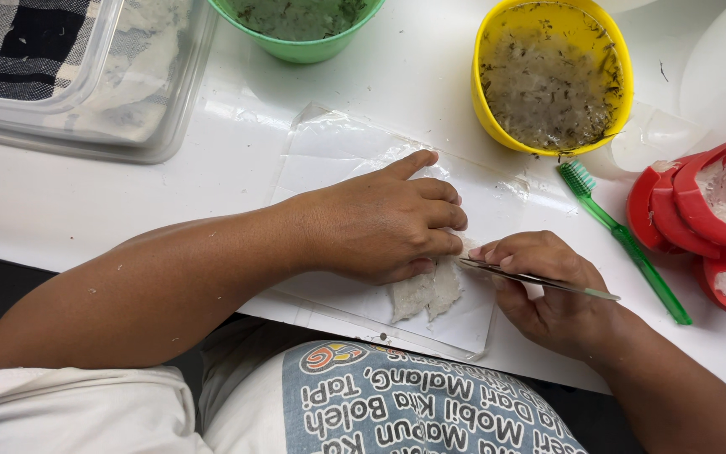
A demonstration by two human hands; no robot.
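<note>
My left hand (384, 223) lies flat, fingers together and pressed down on a pale, whitish, fibrous, leaf-shaped piece (427, 292) that rests on a clear plastic sheet (329, 151) spread over the white table (60, 197); only the lower end of the piece shows below my palm. My right hand (548, 286) pinches a pair of slim metal tweezers (539, 280) between thumb and fingers, the tips pointing left and meeting the piece just under my left fingertips. I cannot see whether the tweezer tips are closed on anything, since my fingers hide that spot. I judge the step in hand to be picking small specks out of the pale piece while the other hand pins it still. The next move, as I judge it, calls for a light, steady pinch at the tips and a firm left hand, so that the soft piece does not tear or slide on the slick sheet. A green toothbrush (623, 240) lies just beside my right hand. A yellow round bowl of cloudy water with dark flecks (552, 76) stands beyond, red curved moulds holding more whitish pieces (699, 219) sit at the right, and a green bowl (300, 25) and a clear plastic tub (86, 84) stand farther off.
</note>
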